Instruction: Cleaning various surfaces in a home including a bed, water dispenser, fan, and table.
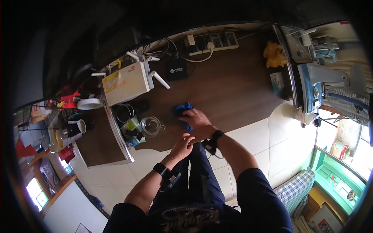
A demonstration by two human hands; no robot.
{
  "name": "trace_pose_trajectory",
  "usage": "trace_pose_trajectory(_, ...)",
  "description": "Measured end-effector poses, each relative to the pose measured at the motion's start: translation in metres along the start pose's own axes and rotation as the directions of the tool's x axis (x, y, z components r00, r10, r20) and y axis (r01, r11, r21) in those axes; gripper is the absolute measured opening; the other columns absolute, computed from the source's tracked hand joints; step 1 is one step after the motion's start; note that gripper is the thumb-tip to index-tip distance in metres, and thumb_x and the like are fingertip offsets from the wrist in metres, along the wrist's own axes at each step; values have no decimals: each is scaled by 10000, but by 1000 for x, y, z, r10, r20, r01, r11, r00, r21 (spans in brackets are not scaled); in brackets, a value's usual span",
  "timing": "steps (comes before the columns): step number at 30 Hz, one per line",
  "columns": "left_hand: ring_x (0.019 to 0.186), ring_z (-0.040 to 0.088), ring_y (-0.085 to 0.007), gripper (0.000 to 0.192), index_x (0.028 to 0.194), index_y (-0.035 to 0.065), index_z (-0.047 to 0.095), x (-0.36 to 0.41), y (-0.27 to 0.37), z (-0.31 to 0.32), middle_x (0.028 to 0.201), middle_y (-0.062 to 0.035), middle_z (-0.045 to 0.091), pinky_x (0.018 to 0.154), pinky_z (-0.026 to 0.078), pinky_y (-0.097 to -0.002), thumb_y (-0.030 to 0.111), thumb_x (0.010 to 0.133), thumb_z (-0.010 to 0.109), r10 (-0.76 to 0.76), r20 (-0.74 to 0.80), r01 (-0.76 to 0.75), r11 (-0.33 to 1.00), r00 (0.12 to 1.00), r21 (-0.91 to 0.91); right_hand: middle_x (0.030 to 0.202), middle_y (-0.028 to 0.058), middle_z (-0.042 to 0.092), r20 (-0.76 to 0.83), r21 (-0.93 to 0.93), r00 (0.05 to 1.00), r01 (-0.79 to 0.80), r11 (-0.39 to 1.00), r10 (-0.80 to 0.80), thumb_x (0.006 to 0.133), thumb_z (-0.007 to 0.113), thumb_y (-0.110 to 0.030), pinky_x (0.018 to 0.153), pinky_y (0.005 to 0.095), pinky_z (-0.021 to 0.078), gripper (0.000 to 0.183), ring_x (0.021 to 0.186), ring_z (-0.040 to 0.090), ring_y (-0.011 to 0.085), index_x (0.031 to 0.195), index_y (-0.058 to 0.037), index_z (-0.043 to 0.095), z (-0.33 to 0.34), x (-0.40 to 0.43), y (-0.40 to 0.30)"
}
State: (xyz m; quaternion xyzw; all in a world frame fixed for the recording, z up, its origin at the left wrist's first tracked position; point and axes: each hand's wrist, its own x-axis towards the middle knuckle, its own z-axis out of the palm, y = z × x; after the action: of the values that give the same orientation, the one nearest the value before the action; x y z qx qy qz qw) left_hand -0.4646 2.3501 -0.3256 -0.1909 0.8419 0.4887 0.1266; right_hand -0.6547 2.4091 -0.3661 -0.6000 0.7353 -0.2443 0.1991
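Observation:
My right hand (199,121) presses a crumpled blue cloth (183,109) onto the dark wood tabletop (230,87), near its front edge. Part of the cloth is hidden under the fingers. At the front edge, just left of it, is my left hand (180,149), its fingers loosely bent and apart, with nothing visible in them. Whether it touches the edge I cannot tell. A clear glass pot or cup with a handle (150,127) stands left of the cloth. Beyond that is a glass tumbler (124,113).
A white router (126,84) with antennas stands at the back left, beside a black set-top box (176,69). Behind them lies a power strip (214,43) with cables. A yellow-orange ornament (274,54) and a small box (276,83) sit at right, near a fan (346,100).

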Motion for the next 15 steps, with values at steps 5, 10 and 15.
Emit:
trace_pose_trajectory(5,977,568,-299,423,1137,129,520,23,-13,-15,1186,-133,448,805,505,-400,54,741,645,31,-46,-32,999,998,-15,1155,116,507,-375,4,734,-609,793,566,629,617,23,910,415,419,544,1042,478,323,1140,-160,589,-89,-23,91)
trace_pose_trajectory(10,1055,503,-324,440,1142,99,506,77,-8,-1,1165,-146,429,840,486,-395,32,730,643,112,-189,-95,990,976,101,1169,140,489,-593,82,519,-721,688,616,700,585,-42,925,435,378,519,1085,446,340,1208,-134,527,-103,-6,152)
trace_pose_trajectory(15,953,479,-346,417,1007,69,473,138,-20,30,1026,-174,460,799,419,-421,17,658,697,60,-340,-50,998,939,39,1190,129,499,-360,5,894,-285,958,268,790,479,-48,957,377,402,422,1098,472,293,1197,-132,551,-55,49,138)
